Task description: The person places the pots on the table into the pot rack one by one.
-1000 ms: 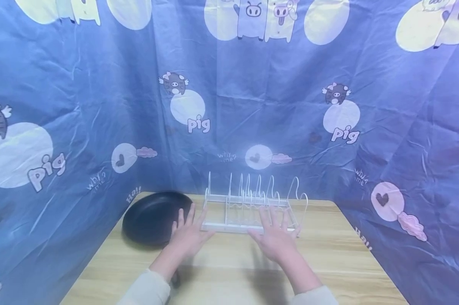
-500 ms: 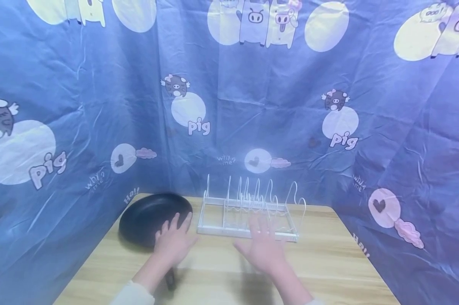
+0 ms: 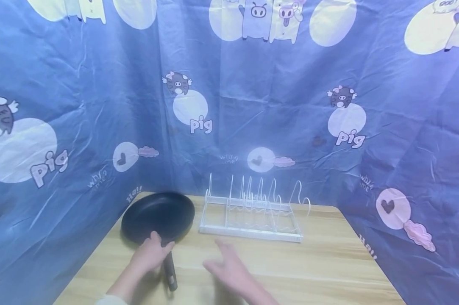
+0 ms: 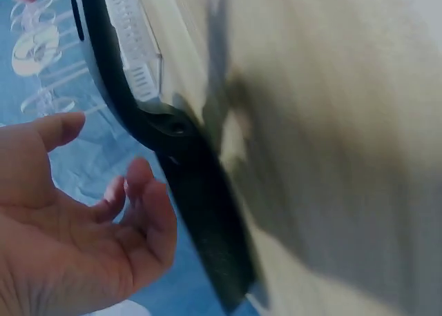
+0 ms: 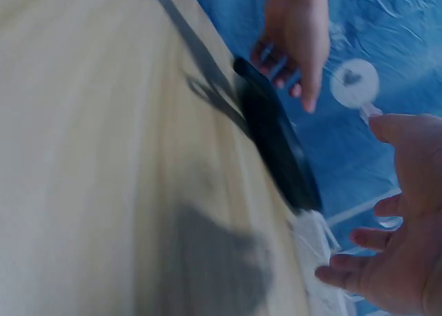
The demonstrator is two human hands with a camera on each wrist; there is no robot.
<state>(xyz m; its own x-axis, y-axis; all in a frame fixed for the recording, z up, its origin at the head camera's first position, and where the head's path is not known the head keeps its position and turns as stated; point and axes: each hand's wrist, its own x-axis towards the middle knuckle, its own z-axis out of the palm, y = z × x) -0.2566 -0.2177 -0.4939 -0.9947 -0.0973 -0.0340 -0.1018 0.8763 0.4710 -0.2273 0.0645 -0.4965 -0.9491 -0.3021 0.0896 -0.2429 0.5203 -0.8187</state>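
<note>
A black frying pan point(image 3: 158, 214) sits at the left of the wooden table point(image 3: 309, 271), its handle point(image 3: 170, 273) pointing toward me. My left hand point(image 3: 147, 254) hovers just above the near rim and the start of the handle, holding nothing. Seen from the left wrist, its loosely bent fingers point(image 4: 155, 212) and thumb stand close beside the pan handle point(image 4: 207, 226). My right hand point(image 3: 231, 269) is over the table to the right of the handle. The right wrist view has that hand point(image 5: 407, 240) with fingers apart and nothing in them.
Behind my right hand stands a white wire rack point(image 3: 248, 233) with several upright loops, toward the back of the table. A blue pig-printed cloth point(image 3: 290, 114) encloses the back and both sides.
Both hands have drawn back toward me and shifted left. My left hand has gone from beside the pan to over its near rim; my right hand has left the front of the rack.
</note>
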